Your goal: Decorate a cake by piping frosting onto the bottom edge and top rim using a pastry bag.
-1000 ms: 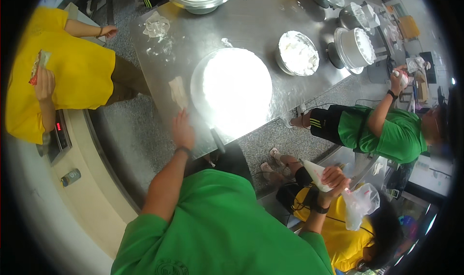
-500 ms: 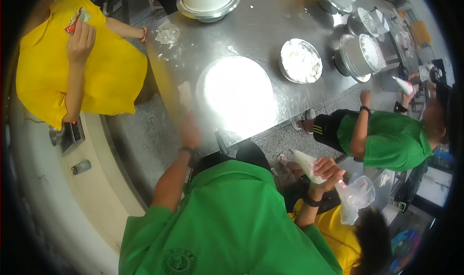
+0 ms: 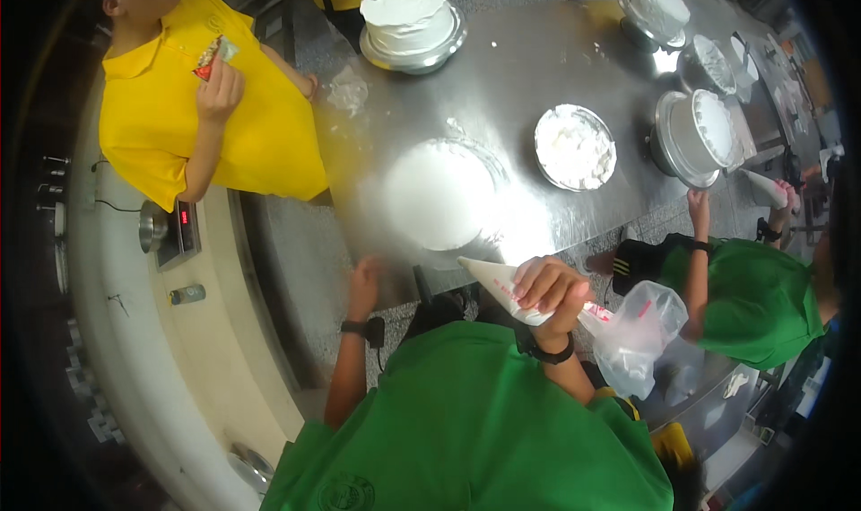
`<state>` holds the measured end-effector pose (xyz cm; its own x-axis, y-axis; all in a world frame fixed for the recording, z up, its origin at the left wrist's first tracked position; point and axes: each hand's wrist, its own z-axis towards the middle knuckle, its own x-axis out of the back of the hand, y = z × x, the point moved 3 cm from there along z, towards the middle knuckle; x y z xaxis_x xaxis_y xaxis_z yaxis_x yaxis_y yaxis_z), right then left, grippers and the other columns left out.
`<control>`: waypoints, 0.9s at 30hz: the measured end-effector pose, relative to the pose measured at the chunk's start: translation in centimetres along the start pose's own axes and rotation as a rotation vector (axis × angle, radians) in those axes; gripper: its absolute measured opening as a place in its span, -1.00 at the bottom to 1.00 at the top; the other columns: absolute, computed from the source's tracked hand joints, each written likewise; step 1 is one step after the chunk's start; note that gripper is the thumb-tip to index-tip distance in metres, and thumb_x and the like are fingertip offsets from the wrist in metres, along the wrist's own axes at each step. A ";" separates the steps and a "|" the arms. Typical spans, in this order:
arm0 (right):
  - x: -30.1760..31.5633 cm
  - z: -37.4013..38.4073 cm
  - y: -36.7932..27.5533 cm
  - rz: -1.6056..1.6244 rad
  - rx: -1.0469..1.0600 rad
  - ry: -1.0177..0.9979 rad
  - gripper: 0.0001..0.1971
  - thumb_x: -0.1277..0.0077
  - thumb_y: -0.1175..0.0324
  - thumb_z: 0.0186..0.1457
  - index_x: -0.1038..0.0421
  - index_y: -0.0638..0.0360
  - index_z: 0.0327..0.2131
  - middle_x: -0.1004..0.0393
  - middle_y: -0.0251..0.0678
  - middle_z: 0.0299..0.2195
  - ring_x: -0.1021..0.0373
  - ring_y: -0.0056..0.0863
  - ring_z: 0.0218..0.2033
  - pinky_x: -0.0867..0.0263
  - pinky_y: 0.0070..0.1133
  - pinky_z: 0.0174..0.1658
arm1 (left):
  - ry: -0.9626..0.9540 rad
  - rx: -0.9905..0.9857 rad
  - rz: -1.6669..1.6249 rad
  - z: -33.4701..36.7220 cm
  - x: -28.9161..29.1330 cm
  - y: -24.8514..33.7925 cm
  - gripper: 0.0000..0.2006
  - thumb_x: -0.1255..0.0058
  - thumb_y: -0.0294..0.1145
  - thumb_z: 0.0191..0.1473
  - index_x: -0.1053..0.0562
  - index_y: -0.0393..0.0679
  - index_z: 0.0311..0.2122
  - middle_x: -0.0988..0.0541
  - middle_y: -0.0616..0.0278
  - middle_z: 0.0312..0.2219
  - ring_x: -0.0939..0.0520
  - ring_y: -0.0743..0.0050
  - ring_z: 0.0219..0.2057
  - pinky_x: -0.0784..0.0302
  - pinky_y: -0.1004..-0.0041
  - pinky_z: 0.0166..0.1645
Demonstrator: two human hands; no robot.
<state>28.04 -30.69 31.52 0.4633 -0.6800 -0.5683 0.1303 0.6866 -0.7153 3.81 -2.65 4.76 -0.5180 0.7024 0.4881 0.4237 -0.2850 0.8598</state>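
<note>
My right hand (image 3: 554,303) is closed around a piping bag (image 3: 493,279) filled with white cream. The bag's tip points left toward the table edge; its loose clear plastic end (image 3: 639,331) spreads out behind my fist. In front of me a round white cake (image 3: 439,195) shows from above, its outline smeared and washed out by glare. Near the table's left corner is my left hand (image 3: 363,285), blurred, its fingers too smeared to read. A dark handle (image 3: 422,285) sticks out over the near table edge beside it.
On the steel table (image 3: 529,53) stand a bowl of white cream (image 3: 576,148), a cream-covered cake on a stand (image 3: 413,17) and more cakes at right. A person in yellow (image 3: 242,125) holds a small wrapper at left. Someone in green (image 3: 753,300) stands at right.
My right hand has brought the piping bag left and up, close to the table edge and the cake. My left hand has drawn back slightly, and the view has shifted.
</note>
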 end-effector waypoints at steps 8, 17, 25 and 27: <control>-1.1 -1.5 0.5 -0.142 0.000 0.009 -0.44 0.43 0.11 0.30 -0.07 0.05 -0.80 -0.24 -0.27 -0.81 -0.22 -0.43 -0.72 -0.25 -0.49 -0.48 | -0.281 0.043 0.020 1.8 -3.0 -2.9 -0.68 0.22 -0.42 0.20 -0.28 -0.30 0.03 -0.55 0.14 -0.30 -0.56 0.44 -0.25 -0.45 0.48 -0.12; -1.7 -4.0 3.6 -0.160 -0.028 0.201 -0.42 0.46 0.09 0.31 -0.06 0.09 -0.79 -0.21 -0.24 -0.79 -0.20 -0.43 -0.71 -0.25 -0.47 -0.43 | -0.324 0.165 -0.527 6.6 -3.7 1.5 -0.52 0.36 -0.50 0.13 -0.18 -0.19 0.20 -0.47 0.12 -0.06 -0.57 0.36 -0.21 -0.50 0.41 -0.08; -3.4 -3.0 6.4 -0.173 -0.071 0.168 -0.42 0.43 0.11 0.30 -0.07 0.11 -0.80 -0.21 -0.23 -0.80 -0.22 -0.42 -0.70 -0.28 -0.46 -0.41 | -0.364 0.068 -0.160 7.9 -4.7 -8.4 -0.53 0.35 -0.53 0.13 -0.17 -0.18 0.19 -0.49 0.12 -0.10 -0.56 0.39 -0.18 -0.49 0.44 -0.08; -3.3 -3.3 6.5 -0.195 -0.065 0.180 -0.42 0.43 0.11 0.30 -0.07 0.10 -0.81 -0.21 -0.22 -0.80 -0.23 -0.42 -0.70 -0.29 -0.45 -0.40 | -0.358 0.072 -0.161 7.5 -4.5 -7.7 -0.53 0.35 -0.53 0.13 -0.18 -0.19 0.19 -0.49 0.12 -0.11 -0.56 0.38 -0.18 -0.49 0.44 -0.08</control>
<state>24.43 -24.84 27.42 0.2715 -0.8362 -0.4765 0.1427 0.5246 -0.8393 8.51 1.27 -5.15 -0.2953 0.9211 0.2538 0.4158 -0.1153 0.9021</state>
